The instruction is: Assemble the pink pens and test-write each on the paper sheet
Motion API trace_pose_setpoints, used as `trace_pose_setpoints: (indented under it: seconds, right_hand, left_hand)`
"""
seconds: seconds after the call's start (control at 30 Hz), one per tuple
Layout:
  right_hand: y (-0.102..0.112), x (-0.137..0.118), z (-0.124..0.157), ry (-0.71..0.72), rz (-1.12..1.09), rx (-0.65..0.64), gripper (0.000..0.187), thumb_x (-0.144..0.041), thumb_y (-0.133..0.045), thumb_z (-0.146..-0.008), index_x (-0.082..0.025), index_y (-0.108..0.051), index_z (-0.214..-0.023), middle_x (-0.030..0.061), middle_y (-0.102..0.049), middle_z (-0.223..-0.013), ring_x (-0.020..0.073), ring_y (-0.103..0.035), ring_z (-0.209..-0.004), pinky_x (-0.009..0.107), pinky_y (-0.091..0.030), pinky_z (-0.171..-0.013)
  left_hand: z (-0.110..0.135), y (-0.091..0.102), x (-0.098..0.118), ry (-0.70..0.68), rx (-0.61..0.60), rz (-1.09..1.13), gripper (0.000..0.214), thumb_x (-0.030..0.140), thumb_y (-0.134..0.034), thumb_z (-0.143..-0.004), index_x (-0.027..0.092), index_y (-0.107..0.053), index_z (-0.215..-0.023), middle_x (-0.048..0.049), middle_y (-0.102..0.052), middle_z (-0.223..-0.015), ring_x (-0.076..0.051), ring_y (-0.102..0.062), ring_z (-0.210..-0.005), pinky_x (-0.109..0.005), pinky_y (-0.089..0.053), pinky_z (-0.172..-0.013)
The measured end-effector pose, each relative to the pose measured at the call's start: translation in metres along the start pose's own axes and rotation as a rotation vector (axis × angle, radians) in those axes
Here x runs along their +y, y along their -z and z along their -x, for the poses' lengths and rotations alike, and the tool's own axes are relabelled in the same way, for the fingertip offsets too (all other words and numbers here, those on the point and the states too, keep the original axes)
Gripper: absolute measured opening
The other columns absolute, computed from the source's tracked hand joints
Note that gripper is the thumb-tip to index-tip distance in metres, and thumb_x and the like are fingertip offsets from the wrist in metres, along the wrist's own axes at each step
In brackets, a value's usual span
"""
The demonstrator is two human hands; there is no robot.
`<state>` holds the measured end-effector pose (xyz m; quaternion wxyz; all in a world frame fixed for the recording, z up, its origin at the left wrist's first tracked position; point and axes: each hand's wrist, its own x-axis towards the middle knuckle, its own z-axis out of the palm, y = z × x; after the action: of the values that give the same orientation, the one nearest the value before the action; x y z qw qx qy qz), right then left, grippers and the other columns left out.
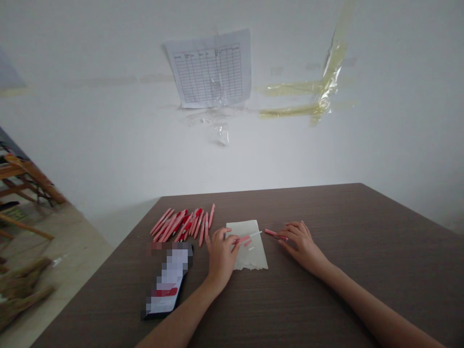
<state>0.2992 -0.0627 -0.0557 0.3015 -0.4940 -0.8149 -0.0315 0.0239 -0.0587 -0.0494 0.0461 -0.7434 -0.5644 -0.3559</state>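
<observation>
My left hand pinches a pink pen piece above a sheet of pale paper. A thin white refill sticks out of that piece toward the right. Another small pink part shows just below it, over the paper; whether it lies there or is held I cannot tell. Between the thumb and fingers of my right hand is a pink pen barrel, right of the paper. Its tip points at the refill, with a gap between them.
Several pink and red pens lie in a pile at the table's back left. A phone, blurred by pixels, rests left of my left forearm. The brown table meets a white wall with a taped printed sheet.
</observation>
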Motion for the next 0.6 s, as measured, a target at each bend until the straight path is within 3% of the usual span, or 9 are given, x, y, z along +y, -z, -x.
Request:
trace_pose_setpoints:
  seconds: [0.17,0.37,0.6]
  right_hand:
    - [0.0003,0.0012,0.0000,-0.018,-0.011,-0.005,0.021,-0.025,-0.054,-0.093,-0.029,-0.068,-0.109,0.0056,-0.068,-0.105,0.0278,-0.053,-0.114,0.063,-0.031,-0.107]
    - [0.0001,0.0031,-0.0005,-0.008,0.022,0.022,0.021,-0.025,-0.053,-0.093,-0.029,-0.069,-0.106,0.0061,-0.069,-0.102,0.0274,-0.055,-0.110,0.061,-0.035,-0.104]
    - [-0.0005,0.0029,-0.0005,0.003,0.017,0.019,0.019,-0.024,-0.054,-0.092,-0.028,-0.069,-0.103,0.0064,-0.068,-0.101,0.0272,-0.055,-0.108,0.060,-0.036,-0.103]
  left_hand:
    - [0.0000,0.0034,-0.0041,0.084,-0.013,-0.129,0.011,0.033,-0.068,-0.085,0.025,-0.075,-0.084,-0.0073,-0.066,-0.110,-0.030,-0.056,-0.106,-0.059,-0.035,-0.100]
    - [0.0019,-0.0004,-0.0063,0.078,-0.007,-0.173,0.019,0.042,-0.066,-0.085,0.026,-0.075,-0.081,-0.0065,-0.065,-0.108,-0.029,-0.054,-0.106,-0.060,-0.032,-0.104]
    - [0.0021,-0.0009,-0.0074,0.079,-0.007,-0.145,0.008,0.028,-0.069,-0.083,0.027,-0.075,-0.088,-0.0063,-0.065,-0.110,-0.030,-0.054,-0.108,-0.060,-0.030,-0.105]
